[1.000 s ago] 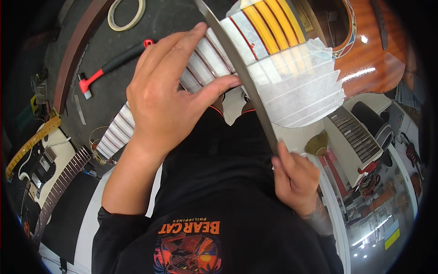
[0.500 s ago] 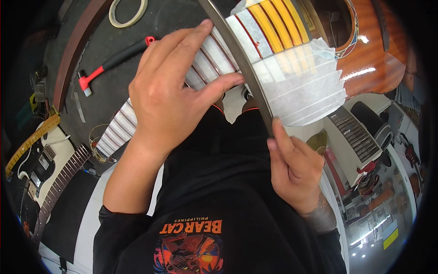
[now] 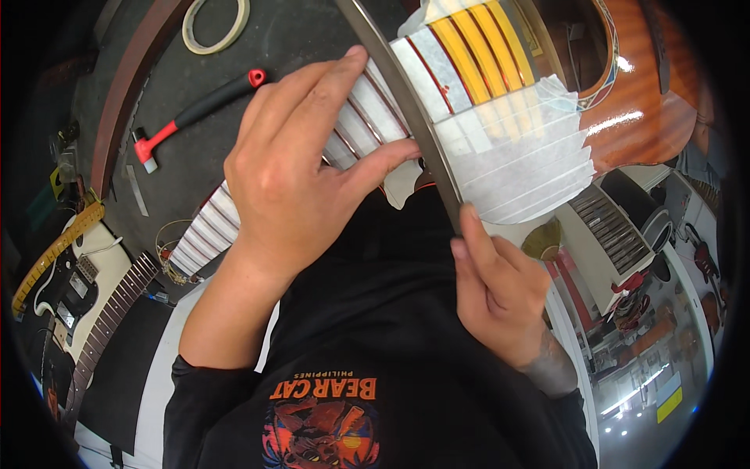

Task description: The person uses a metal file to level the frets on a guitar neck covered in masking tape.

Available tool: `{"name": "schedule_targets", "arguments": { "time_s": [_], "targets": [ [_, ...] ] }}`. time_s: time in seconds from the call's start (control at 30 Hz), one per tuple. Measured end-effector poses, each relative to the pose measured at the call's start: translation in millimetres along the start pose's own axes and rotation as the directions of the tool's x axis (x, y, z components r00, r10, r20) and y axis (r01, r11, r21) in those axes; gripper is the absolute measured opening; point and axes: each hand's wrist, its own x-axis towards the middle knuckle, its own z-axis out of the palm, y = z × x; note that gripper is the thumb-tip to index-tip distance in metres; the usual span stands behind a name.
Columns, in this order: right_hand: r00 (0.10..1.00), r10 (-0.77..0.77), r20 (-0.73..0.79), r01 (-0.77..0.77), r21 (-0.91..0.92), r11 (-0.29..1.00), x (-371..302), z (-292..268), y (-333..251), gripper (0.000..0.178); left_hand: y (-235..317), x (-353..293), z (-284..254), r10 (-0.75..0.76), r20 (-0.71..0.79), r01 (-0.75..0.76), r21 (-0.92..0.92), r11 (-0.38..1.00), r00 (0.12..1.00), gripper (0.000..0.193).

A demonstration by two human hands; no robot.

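Observation:
A long, dark, flat metal file [image 3: 414,109] lies slantwise across the fretboard of a glossy brown acoustic guitar [image 3: 641,129]. My right hand [image 3: 504,289] pinches its near end between thumb and fingers. Spread over the neck, my left hand [image 3: 289,148] has thumb and index fingertip apart, both close by the file's left edge. Whether they press on file or neck is hard to tell. Pale masking tape [image 3: 207,230] covers the wood between the frets, with yellow strips [image 3: 488,51] near the soundhole. More tape [image 3: 519,160] in overlapping layers covers the body beside the fretboard end.
On the dark bench mat lie a red and black hammer [image 3: 199,113], a tape roll [image 3: 215,47] and a thin metal strip [image 3: 137,191]. A white electric guitar [image 3: 86,273] is at left. On the right are a box of dark slats [image 3: 613,230] and a glass-topped case [image 3: 641,383].
My right hand and the file have shifted slightly left relative to the guitar. My left hand keeps its spread pose over the neck. The whole view has moved a little.

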Motion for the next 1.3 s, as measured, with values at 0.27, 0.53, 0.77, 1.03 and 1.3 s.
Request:
{"name": "schedule_targets", "arguments": {
  "time_s": [0.27, 0.53, 0.77, 1.03, 1.3],
  "targets": [
    [0.997, -0.066, -0.028, 0.064, -0.053, 0.997, -99, -8, 45, 0.055, 2, 2, -2, -0.025, 0.049, 0.025, -0.002, 1.0, 0.998, 0.075],
    [1.0, -0.001, -0.031, 0.003, 0.057, 0.998, -19, -4, 8, 0.058, 6, 4, -1, 0.027, 0.058, -0.028, 0.027, 0.999, 0.998, 0.076],
    [0.999, -0.007, -0.032, 0.01, 0.088, 0.996, -35, 2, 25, 0.059, -1, 1, -1, 0.034, 0.05, -0.034, 0.017, 0.999, 0.998, 0.078],
    [1.0, -0.022, -0.014, 0.023, 0.041, 0.999, -81, -10, 34, 0.058, 2, 2, 0, 0.051, 0.07, -0.053, 0.033, 0.998, 0.996, 0.079],
    [0.998, 0.012, -0.064, 0.0, 0.186, 0.982, -11, 2, 22, 0.05, 0, 1, -1, 0.043, 0.054, -0.045, 0.039, 0.998, 0.998, 0.076]
  ]
}}
